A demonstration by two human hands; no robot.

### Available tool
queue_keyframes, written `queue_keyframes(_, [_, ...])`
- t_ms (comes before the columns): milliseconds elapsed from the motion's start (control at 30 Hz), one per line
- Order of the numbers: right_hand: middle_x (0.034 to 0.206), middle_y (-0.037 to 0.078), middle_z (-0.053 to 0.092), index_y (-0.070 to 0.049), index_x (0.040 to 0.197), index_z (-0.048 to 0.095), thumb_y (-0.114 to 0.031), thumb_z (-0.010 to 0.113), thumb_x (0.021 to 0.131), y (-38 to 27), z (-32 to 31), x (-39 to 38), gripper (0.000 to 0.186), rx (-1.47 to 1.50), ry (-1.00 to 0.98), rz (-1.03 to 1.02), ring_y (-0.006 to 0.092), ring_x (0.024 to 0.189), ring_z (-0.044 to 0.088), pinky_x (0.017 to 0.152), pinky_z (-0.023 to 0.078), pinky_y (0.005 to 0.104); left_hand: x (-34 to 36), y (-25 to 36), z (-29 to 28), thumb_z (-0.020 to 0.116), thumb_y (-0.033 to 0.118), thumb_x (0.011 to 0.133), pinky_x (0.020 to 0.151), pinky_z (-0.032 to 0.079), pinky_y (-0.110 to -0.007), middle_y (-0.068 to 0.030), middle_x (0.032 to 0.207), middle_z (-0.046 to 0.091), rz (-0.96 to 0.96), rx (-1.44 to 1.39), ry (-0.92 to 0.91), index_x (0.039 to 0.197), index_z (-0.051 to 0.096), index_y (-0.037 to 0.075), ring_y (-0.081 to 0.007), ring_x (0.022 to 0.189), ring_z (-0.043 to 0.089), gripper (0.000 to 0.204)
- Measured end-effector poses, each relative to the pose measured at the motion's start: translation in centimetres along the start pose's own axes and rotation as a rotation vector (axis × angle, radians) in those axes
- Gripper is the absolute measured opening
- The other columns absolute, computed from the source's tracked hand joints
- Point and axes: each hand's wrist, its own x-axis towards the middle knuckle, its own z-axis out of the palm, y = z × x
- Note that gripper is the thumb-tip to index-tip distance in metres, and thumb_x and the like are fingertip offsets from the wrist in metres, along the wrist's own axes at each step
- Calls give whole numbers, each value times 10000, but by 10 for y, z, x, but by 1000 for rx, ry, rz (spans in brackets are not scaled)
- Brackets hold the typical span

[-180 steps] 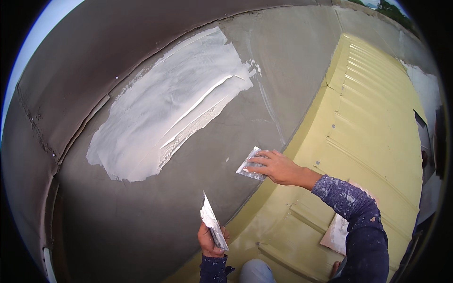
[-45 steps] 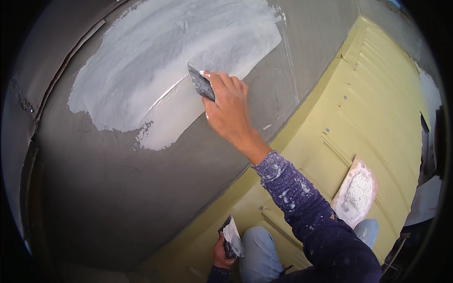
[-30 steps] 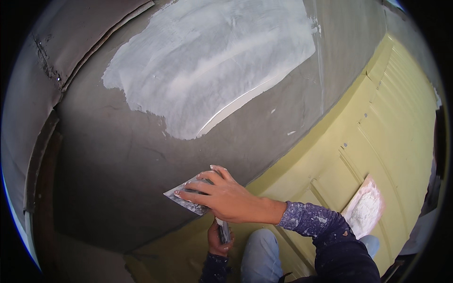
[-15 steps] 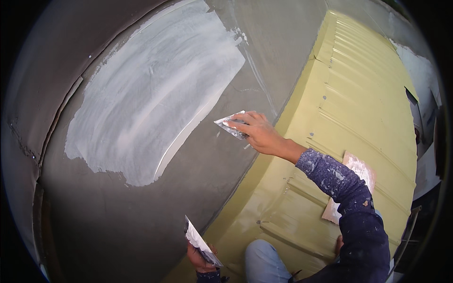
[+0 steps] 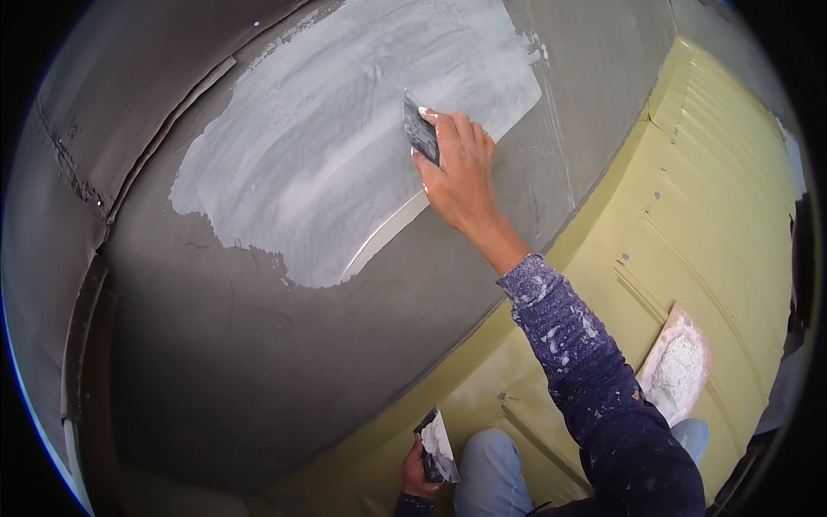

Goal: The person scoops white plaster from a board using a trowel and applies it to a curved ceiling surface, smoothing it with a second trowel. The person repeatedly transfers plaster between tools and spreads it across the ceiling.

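My right hand (image 5: 465,168) grips a putty knife (image 5: 420,129) with a wide dark metal blade, its edge laid against the white patch of filler (image 5: 327,129) on the grey wall (image 5: 215,362). White smears mark the fingertips. Low in view, near my knee, my left hand (image 5: 418,472) is closed around a second putty knife (image 5: 438,448). A thick dab of white filler (image 5: 436,438) lies on that blade. Along the patch's lower right edge runs a raised, thicker strip of filler (image 5: 388,231).
A yellow ribbed metal sheet (image 5: 689,224) slopes down the right side, below the wall. On it lies a board (image 5: 648,366) heaped with white filler powder or paste (image 5: 678,375). A brown panel (image 5: 164,77) with a ragged edge borders the wall at left. My knee (image 5: 491,474) is at the bottom.
My right hand has moved up from the bare grey wall onto the white patch, and its blade has turned more upright. The whole view has shifted, putting the left hand farther right and lower.
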Motion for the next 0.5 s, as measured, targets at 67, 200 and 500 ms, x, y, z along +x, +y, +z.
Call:
queue_keyframes(67, [1098, 109, 511, 16, 1288, 521, -180, 680, 768, -63, 15, -29, 577, 19, -41, -44, 293, 1023, 479, 1047, 301, 568, 4, -4, 11, 433, 322, 1045, 930, 535, -385, -64, 1240, 645, -6, 28, 41, 1340, 527, 77, -222, 1067, 654, 395])
queue_keyframes(200, [1164, 112, 518, 40, 1359, 471, -174, 675, 752, -154, 31, -78, 675, 196, -243, -92, 281, 1071, 499, 1092, 264, 634, 9, -5, 21, 445, 297, 1042, 932, 537, -362, -70, 1244, 641, -42, -22, -67, 1331, 533, 76, -212, 1068, 653, 375])
queue_keyframes(500, [1311, 54, 542, -141, 1398, 510, -12, 617, 792, -92, -61, -119, 629, 367, -743, -330, 282, 1170, 501, 1039, 366, 508, 23, 6, 84, 440, 377, 1041, 938, 529, -387, -61, 1251, 634, 119, 82, 121, 1341, 519, 86, -220, 1079, 643, 425])
